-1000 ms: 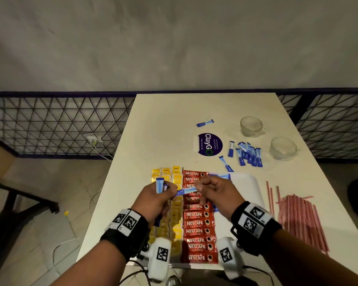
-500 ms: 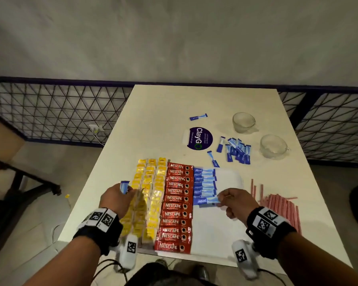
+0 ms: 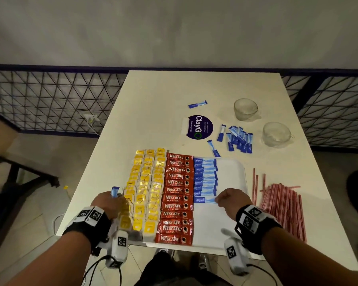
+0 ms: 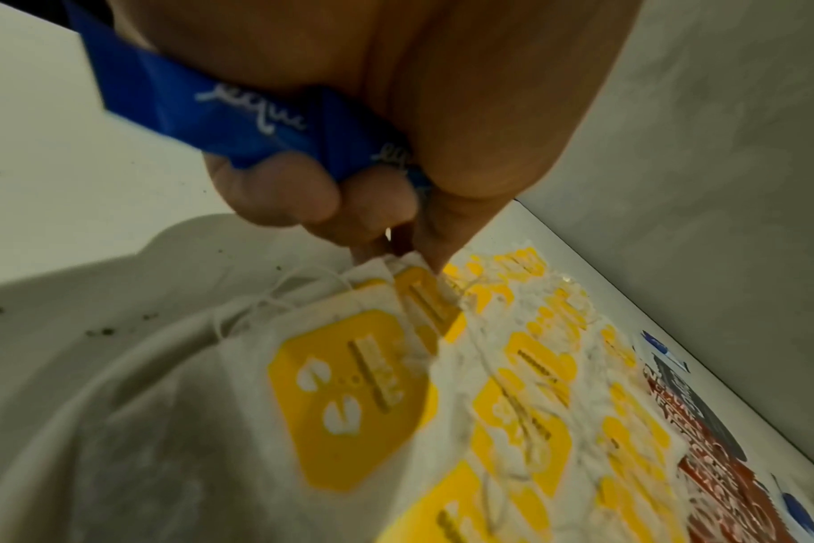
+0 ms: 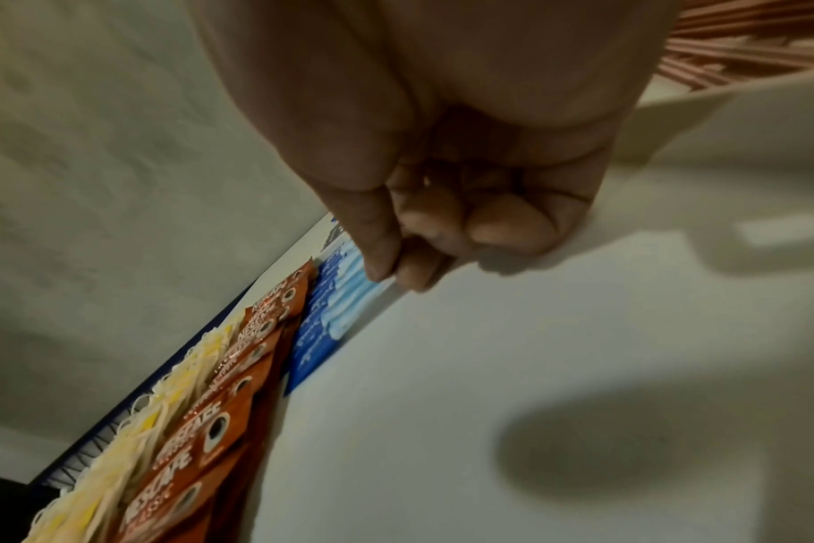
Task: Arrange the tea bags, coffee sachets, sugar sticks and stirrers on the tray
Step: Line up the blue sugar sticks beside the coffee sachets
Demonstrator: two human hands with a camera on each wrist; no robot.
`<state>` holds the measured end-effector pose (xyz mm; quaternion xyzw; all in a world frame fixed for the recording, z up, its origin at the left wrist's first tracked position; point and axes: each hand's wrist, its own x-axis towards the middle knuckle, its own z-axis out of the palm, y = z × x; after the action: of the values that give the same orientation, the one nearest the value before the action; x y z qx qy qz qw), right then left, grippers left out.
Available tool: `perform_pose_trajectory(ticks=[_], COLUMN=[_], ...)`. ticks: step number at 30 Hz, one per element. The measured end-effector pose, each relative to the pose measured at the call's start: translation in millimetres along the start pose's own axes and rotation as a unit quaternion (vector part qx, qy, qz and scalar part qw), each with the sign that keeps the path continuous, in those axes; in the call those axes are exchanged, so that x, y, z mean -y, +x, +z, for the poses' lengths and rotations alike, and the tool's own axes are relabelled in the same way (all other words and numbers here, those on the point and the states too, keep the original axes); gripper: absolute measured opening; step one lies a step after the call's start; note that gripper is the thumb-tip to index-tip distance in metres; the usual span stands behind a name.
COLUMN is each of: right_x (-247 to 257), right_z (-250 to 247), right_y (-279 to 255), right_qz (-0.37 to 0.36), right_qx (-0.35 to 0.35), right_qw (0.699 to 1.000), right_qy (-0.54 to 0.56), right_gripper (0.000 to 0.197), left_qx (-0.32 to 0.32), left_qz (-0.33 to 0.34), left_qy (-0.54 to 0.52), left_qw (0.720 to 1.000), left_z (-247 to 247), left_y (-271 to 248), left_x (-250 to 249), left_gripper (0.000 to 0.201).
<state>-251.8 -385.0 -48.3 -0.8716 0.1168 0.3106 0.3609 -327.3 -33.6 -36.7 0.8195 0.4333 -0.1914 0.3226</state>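
A: Listing left to right: what is sitting where?

B: Left hand (image 3: 109, 204) is gripping spare blue sugar sticks (image 4: 200, 110) at the tray's (image 3: 232, 168) left edge. Tea bags (image 3: 147, 186) are filling the tray's left columns; Nescafe sachets (image 3: 177, 198) are running beside them.

A: What has changed?

B: A second ago both hands were meeting above the sachets. Now the right hand (image 3: 233, 200) is pinching the end of an Equal stick (image 3: 204, 199), laying it as the nearest entry in the sugar column (image 3: 205, 176). That column is probably about half done.

A: And further right?

B: Loose sticks (image 3: 239, 139) and stirrers (image 3: 281, 207) are still waiting on the table (image 3: 163, 96).

A: Anything unclear?

B: The left fist is hiding how many sticks it holds.
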Motion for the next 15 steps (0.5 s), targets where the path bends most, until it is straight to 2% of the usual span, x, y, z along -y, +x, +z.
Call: perform_pose_trajectory(ticks=[3,7,15], right_x=[0.8,2.1,6.6], right_z=[1.5,5.1,5.7], right_y=[0.9,1.2,3.7], right_qz=[-0.001,0.005,0.011], right_qx=[-0.012,-0.043,-0.043], right_qw=[0.998,0.997,0.996], right_qy=[-0.056,-0.062,-0.073], right_gripper=[0.021,0.022,0.021], left_qx=[0.001,0.008,0.018], left_qz=[0.006,0.014,0.019], left_qy=[-0.008,0.005,0.001], left_qw=[1.000,1.000,1.000], left_z=[-1.3,-1.5,-2.7], left_y=[-0.4,-0.8,-0.6], left_x=[2.1,6.3,7.5], left_gripper=[0.028,0.029,0.027])
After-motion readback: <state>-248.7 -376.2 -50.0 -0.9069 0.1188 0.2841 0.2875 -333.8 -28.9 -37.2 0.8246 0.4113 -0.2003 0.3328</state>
